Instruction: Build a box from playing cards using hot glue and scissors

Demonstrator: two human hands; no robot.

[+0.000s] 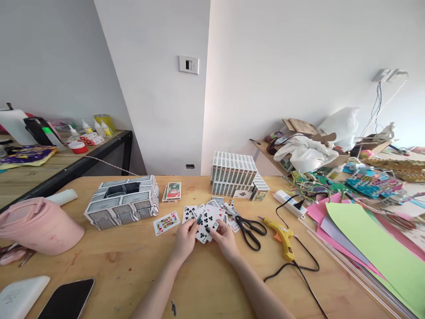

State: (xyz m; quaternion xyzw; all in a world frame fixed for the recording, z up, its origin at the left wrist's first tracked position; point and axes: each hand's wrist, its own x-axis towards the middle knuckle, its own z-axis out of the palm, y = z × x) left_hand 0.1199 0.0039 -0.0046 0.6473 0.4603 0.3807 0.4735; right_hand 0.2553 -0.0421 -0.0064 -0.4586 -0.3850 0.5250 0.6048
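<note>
Several playing cards (206,220), clubs among them, are held between my left hand (185,237) and my right hand (225,239). Both sets of fingers are closed on the cards' lower edges. More loose cards (189,212) lie just beyond, partly hidden by the held ones. A king card (166,223) rests face up to the left. Black-handled scissors (249,229) lie right of my right hand, their blades over the loose cards. Farther right is a yellow glue gun (282,239). A box covered in cards (122,204) sits at the left.
Stacked card packs (232,173) stand at the table's back, with two packs (173,191) left of them. A power strip (289,203), trailing cable (308,283) and coloured paper (368,248) occupy the right. A pink container (43,226) and phone (68,300) are at the left.
</note>
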